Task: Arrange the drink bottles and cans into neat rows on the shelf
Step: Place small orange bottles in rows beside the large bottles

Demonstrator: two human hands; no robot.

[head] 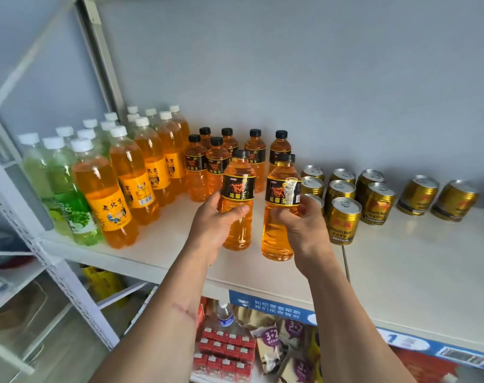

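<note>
Two-handed grip [216, 219] [299, 217], black-labelled amber bottles [236, 200]

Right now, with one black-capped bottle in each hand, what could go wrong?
1. The right hand holds its bottle close to the gold cans; a swing might topple the front one.
2. Both held bottles sit near the shelf front edge; the left hand bottle could fall if it slips.
</note>
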